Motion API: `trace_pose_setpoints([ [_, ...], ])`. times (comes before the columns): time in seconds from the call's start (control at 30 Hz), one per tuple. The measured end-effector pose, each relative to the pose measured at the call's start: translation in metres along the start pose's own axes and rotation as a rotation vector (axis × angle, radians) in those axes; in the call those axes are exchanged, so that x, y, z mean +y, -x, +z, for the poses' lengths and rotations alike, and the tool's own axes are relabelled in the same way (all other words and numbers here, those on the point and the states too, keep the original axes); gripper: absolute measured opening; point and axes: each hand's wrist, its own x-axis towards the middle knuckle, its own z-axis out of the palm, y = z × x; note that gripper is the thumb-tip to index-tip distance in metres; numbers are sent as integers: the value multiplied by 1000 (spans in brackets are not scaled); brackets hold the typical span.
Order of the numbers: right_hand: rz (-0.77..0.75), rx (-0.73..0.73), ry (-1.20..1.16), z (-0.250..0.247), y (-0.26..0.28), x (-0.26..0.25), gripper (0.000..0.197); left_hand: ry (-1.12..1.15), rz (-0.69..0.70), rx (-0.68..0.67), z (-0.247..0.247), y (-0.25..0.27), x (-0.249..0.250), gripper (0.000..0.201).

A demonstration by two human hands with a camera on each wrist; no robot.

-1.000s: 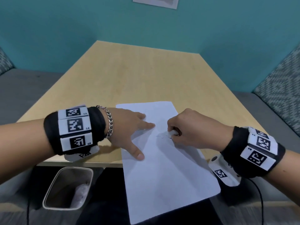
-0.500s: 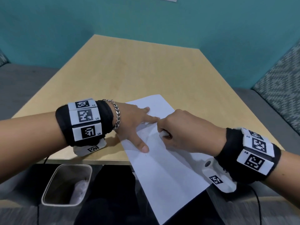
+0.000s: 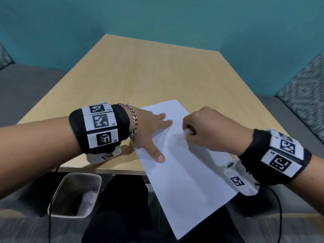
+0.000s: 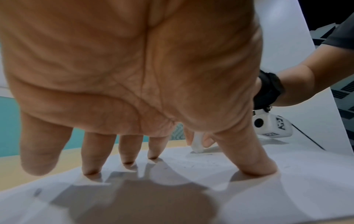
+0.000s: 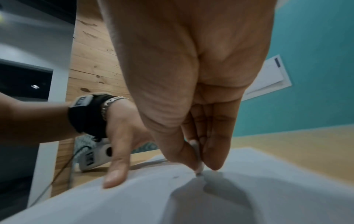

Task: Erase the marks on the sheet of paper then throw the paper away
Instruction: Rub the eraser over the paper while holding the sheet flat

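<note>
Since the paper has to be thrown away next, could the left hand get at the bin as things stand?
Probably yes: the bin stands open below the table edge beside the left hand, with nothing between them, though that hand now presses the paper.

The head view looks down and forward over the light wooden table (image 3: 157, 71). Each wrist view sits close under its palm; all share the white paper sheet (image 3: 184, 172).

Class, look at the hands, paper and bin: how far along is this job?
Done: nothing fully. In hand: left hand presses the paper flat; right hand rubs the eraser on it. Left: faint marks remain, and the paper isn't in the bin yet.
</note>
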Motion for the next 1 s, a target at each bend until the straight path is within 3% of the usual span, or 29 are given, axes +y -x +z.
trace_pose_setpoints([
  [0.1,3,33,-55,-4,5,2,12,-34,-18,-24,-2,0,3,138],
  [0.27,-103,-46,-83,8,5,-16,8,-91,-35,-46,-5,0,7,138],
  [0.4,-51,10,-29,8,-7,1,10,-104,-55,-59,-5,1,8,141],
  [0.57,-163,-86,-14,7,0,-17,8,-115,-52,-59,-5,0,8,141],
  [0.7,-83,0,-12,7,-9,-2,11,-101,-58,-61,-4,0,9,141],
  [0.83,-191,-73,-48,5,0,-13,11,-100,-56,-56,-4,1,8,141],
  [1.0,-21,130,-176,-17,-1,33,17,-116,-25,-60,-5,-3,3,142],
])
